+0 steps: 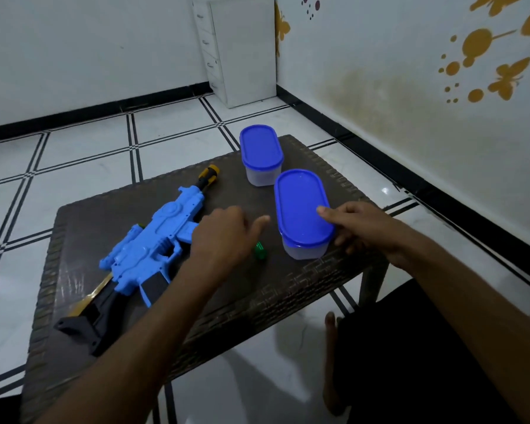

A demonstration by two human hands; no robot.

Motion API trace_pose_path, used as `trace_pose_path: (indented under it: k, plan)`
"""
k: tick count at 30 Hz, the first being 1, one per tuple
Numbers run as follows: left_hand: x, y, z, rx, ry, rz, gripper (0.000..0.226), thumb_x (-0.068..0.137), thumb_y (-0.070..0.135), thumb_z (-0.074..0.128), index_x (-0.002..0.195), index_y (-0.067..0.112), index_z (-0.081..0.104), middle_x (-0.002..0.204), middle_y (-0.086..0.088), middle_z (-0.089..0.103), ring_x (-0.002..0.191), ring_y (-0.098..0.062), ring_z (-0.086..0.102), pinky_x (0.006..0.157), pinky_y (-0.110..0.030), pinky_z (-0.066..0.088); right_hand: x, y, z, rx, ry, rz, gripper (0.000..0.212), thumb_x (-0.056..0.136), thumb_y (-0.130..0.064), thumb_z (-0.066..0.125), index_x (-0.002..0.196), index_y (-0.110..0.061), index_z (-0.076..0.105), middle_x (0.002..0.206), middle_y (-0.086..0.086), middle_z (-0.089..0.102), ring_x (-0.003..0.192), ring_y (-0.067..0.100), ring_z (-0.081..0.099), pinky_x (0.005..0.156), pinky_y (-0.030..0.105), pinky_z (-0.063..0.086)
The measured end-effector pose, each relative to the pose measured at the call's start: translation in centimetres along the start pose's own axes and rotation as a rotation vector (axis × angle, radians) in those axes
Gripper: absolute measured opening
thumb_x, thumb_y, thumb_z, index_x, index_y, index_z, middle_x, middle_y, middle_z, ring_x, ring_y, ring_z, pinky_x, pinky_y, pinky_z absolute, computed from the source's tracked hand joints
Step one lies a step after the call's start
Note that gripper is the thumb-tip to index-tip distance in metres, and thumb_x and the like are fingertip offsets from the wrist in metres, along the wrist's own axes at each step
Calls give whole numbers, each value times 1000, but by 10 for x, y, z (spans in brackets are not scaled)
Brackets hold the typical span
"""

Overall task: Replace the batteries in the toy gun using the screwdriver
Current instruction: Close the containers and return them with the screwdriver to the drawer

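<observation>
A blue toy gun [153,240] with a black stock and an orange-tipped muzzle lies diagonally on the brown woven table [288,289]. A small green screwdriver handle [260,251] lies on the table just right of the gun. My left hand [221,237] hovers over it with the thumb spread; its fingertips are hidden, and nothing shows in its grasp. My right hand [364,231] rests on the near blue-lidded container [300,209], with the index finger on the lid and the other fingers curled against its right side.
A second blue-lidded container [260,151] stands behind the near one at the table's far edge. White tiled floor surrounds the table, a white drawer unit [239,50] stands in the corner, and my bare foot [331,362] is below the table's front right.
</observation>
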State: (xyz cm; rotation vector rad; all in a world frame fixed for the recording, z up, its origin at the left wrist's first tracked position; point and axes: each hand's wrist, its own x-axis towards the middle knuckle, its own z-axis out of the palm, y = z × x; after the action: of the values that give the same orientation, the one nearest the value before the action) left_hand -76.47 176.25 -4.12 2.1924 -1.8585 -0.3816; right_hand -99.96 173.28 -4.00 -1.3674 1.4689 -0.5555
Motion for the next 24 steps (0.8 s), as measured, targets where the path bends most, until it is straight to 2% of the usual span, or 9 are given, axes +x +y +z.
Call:
trace_pose_path:
  k: [1,2,7,12,16,19,20,22,24]
  plan:
    - [1,0,-1,193,103,82,52,89,66,45,81,17,60,76,-3,67,72,-24,64,63,-36,53,1,1,2,-2,28,-15,49,85,-54,67,106,-10,64,85,3,69,72,14,64,59,26,50]
    - [2,2,-2,282,138,127,48,88,64,48,83,17,58,80,-3,64,77,-26,62,62,-35,49,2,2,5,-13,50,-29,47,86,-52,67,105,-9,64,82,2,69,71,14,64,59,25,50]
    - [10,20,1,431,-43,140,36,88,48,62,104,16,56,103,-8,61,95,-27,60,66,-35,40,6,2,5,-18,77,-54,45,86,-45,70,100,-2,66,70,1,67,61,12,60,54,21,48]
    - [15,28,5,279,-137,97,34,88,24,67,117,13,52,114,-10,60,102,-27,59,69,-33,42,3,5,5,5,50,-66,42,90,-42,66,96,0,66,77,2,69,67,13,64,58,22,50]
    - [5,21,4,169,-111,43,13,91,23,59,96,14,50,105,-11,59,97,-29,59,69,-34,41,-1,4,5,47,41,-65,43,92,-38,65,101,4,63,82,6,71,67,17,66,60,25,53]
    - [-2,3,2,-182,-31,-69,22,96,29,47,97,9,55,95,-11,63,86,-27,62,75,-37,50,-7,2,4,94,23,-71,35,94,-36,63,92,-1,64,74,2,68,61,16,66,60,26,51]
    - [-7,-2,1,-406,-1,-121,23,98,29,43,99,9,54,91,-11,63,80,-26,63,78,-41,55,-11,0,6,135,19,-76,31,94,-34,63,88,-4,63,71,1,66,59,14,66,58,24,52]
    - [-18,-6,-2,-873,66,-240,20,102,27,36,103,9,45,88,-11,57,70,-22,62,74,-44,58,-18,-6,11,222,13,-95,26,95,-30,63,85,-6,62,70,2,64,57,11,65,58,24,54]
    - [-27,-9,-10,-1205,126,-355,15,104,26,31,108,14,38,96,-12,53,78,-23,62,70,-41,58,-24,-13,19,264,5,-124,25,95,-29,63,87,-5,62,77,6,67,63,13,66,62,27,58]
